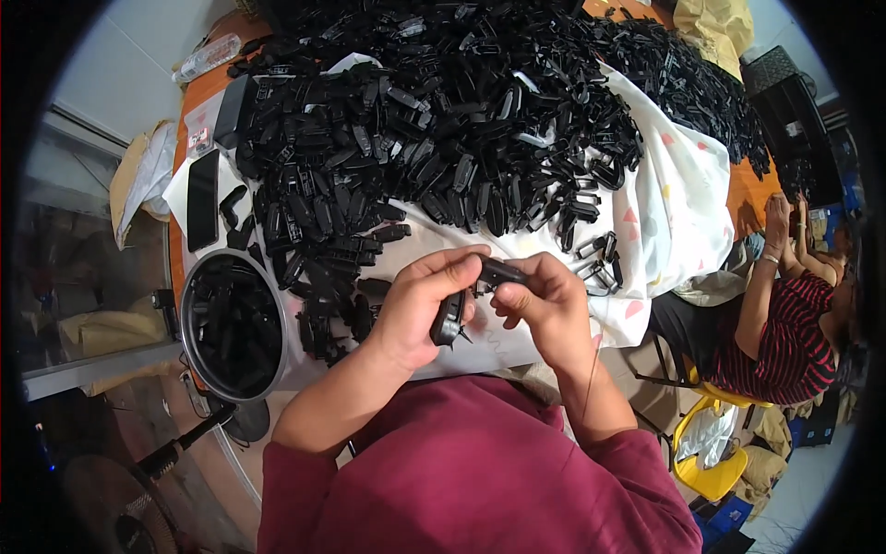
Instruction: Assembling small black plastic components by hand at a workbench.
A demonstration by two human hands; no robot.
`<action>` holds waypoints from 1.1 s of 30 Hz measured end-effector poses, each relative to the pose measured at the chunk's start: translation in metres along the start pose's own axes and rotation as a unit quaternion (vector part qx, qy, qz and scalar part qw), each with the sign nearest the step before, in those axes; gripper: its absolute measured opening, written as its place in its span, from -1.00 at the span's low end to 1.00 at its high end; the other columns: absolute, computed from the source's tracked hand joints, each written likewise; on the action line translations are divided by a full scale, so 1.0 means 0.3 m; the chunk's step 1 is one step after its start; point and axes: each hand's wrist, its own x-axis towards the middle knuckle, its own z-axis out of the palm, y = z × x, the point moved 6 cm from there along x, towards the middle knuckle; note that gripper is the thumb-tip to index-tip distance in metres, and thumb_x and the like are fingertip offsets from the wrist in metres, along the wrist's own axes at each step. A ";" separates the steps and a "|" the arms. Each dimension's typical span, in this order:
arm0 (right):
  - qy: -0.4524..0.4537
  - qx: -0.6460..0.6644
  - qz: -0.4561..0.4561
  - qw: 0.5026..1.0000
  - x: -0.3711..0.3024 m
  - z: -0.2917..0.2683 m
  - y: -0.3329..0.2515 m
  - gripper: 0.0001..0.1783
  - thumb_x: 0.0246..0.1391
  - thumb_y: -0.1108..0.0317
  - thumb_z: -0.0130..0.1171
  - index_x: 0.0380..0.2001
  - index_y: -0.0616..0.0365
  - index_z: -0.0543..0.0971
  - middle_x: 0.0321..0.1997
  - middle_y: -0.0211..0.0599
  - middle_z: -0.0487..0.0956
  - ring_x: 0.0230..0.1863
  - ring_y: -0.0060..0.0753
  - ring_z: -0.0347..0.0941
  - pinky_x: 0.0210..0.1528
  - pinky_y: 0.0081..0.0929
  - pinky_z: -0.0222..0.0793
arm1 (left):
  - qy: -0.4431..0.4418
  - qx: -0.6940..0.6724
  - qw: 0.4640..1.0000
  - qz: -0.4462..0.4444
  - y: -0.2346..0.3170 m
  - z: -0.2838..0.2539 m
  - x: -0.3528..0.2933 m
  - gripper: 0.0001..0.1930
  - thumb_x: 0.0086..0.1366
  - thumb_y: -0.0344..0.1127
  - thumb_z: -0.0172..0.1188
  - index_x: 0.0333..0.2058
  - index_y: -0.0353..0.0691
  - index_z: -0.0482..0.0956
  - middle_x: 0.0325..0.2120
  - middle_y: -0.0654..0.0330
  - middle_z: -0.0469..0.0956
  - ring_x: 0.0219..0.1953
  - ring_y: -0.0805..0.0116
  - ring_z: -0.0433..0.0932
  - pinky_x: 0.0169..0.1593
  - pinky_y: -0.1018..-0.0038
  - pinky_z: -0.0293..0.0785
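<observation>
In front of my chest I hold a small, elongated black plastic part (pixel 504 270) between both hands. My left hand (pixel 406 314) is closed, thumb and fingertips pinching the part's left end. A second black plastic piece (pixel 449 320) with a thin pointed tip hangs under the left thumb, against the palm; whether the two pieces join is hidden by my fingers. On the other end, my right hand (pixel 556 312) is closed with its thumb below the part and fingers over it. Just beyond my hands spreads a large heap of similar black plastic parts (pixel 415 138).
A round metal bowl (pixel 187 314) of black pieces stands at the left, near a dark phone (pixel 203 198). White patterned cloth (pixel 678 212) covers the table's right part. A co-worker in a striped shirt (pixel 784 337) sits at the right. A fan (pixel 115 494) stands lower left.
</observation>
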 end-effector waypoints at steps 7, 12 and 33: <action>0.209 -0.583 -0.161 0.769 0.043 -0.298 -0.065 -0.62 0.00 0.29 0.15 -0.11 0.22 0.44 -0.20 -0.13 0.51 -0.23 -0.19 0.45 -0.25 -0.40 0.38 | -0.074 -0.213 0.972 -0.061 0.022 -0.072 -0.072 -0.68 0.31 -0.06 -0.05 -0.12 -0.13 0.43 -0.54 0.34 0.42 -0.69 0.61 0.29 -0.62 0.67 0.23; 0.221 -0.686 -0.008 0.694 0.022 -0.464 0.011 -0.61 -0.05 0.26 0.14 -0.12 0.16 0.47 -0.14 -0.10 0.49 -0.11 -0.01 0.39 -0.12 -0.27 0.31 | 0.061 -0.302 0.949 0.075 0.176 -0.254 -0.203 -0.74 0.29 -0.07 -0.01 -0.19 -0.08 0.45 -0.51 0.32 0.43 -0.61 0.58 0.34 -0.61 0.66 0.23; 0.262 -0.185 -0.236 0.917 0.003 -0.285 -0.030 -0.88 0.05 0.55 -0.03 -0.32 0.33 0.46 -0.31 -0.31 0.49 -0.47 -0.65 0.33 -0.44 -0.67 0.27 | 0.192 0.828 0.322 0.417 0.227 -0.113 -0.035 -0.86 -0.07 -0.39 0.13 -0.48 -0.19 0.60 -0.38 0.26 0.44 -0.27 0.30 0.35 -0.26 0.37 0.19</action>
